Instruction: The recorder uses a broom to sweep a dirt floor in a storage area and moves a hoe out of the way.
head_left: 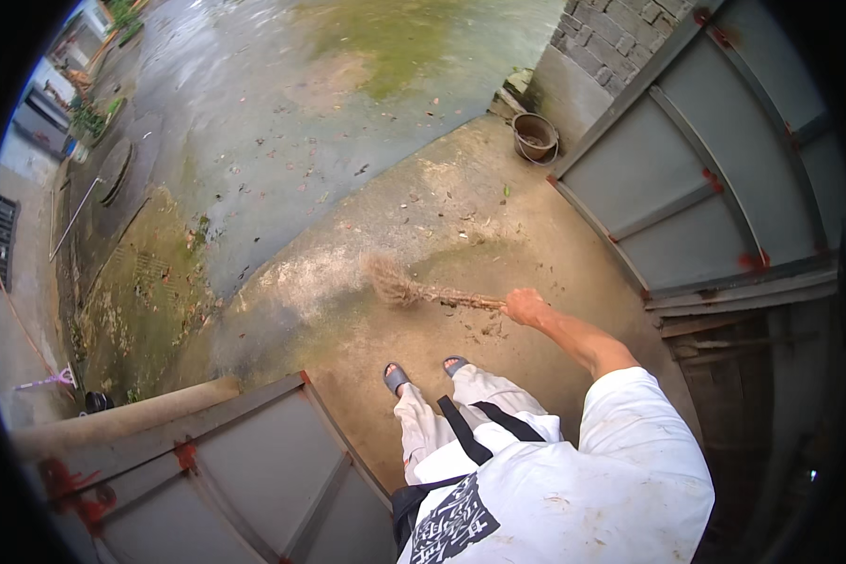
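Note:
My right hand (526,307) is closed round the handle end of a short straw hand broom (451,297). The broom points left across the ground in front of my feet, and its frayed, brownish head (388,279) looks blurred. Small bits of debris (487,329) lie on the concrete below the handle and around the broom. My left hand does not show in the picture.
Two grey metal gate leaves with red patches stand open, one at the right (696,160) and one at the lower left (254,461). A dark bucket (535,137) sits by the block wall (620,38). Beyond a concrete edge spreads a wet yard (282,141) with scattered leaves.

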The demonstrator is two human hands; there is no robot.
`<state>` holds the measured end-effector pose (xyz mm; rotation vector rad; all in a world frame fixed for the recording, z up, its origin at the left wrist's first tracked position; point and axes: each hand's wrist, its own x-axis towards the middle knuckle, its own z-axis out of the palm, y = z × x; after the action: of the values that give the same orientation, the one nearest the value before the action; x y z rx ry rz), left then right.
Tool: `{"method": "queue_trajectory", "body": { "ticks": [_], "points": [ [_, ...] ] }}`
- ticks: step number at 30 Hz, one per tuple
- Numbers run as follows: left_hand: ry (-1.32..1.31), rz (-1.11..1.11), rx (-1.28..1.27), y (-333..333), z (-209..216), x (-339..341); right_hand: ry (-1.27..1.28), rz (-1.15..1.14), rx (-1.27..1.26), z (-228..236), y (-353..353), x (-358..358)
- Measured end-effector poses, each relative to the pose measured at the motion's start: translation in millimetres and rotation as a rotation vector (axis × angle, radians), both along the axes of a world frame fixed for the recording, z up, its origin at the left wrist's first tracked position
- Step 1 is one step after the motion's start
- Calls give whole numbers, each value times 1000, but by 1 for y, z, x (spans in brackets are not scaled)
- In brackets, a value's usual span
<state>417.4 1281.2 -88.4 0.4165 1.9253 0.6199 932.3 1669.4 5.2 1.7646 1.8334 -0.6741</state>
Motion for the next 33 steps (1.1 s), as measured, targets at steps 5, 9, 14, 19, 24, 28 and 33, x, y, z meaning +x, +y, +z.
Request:
{"method": "queue_trajectory", "body": {
  "ticks": [5,9,14,19,24,28,33],
  "points": [
    [30,-222,-2,64,-17,-83,52,-460,296,-4,-72,14],
    [64,-372,44,144,-40,-127,469,-1329,-257,39,-130,-2],
    [1,-586,35,270,-73,-136,969,-1704,0,29,-209,-39],
    [-67,-628,-62,370,-19,-88,821,-2161,223,32,-235,-89],
    [-62,-695,-108,423,-8,-78,568,-2394,312,2,-242,-64],
    [-66,-743,-138,471,-12,-66,644,-2526,329,-24,-192,-9],
    [-83,-839,-219,524,-20,-67,562,-2436,223,-107,-73,4]
  ]
}}
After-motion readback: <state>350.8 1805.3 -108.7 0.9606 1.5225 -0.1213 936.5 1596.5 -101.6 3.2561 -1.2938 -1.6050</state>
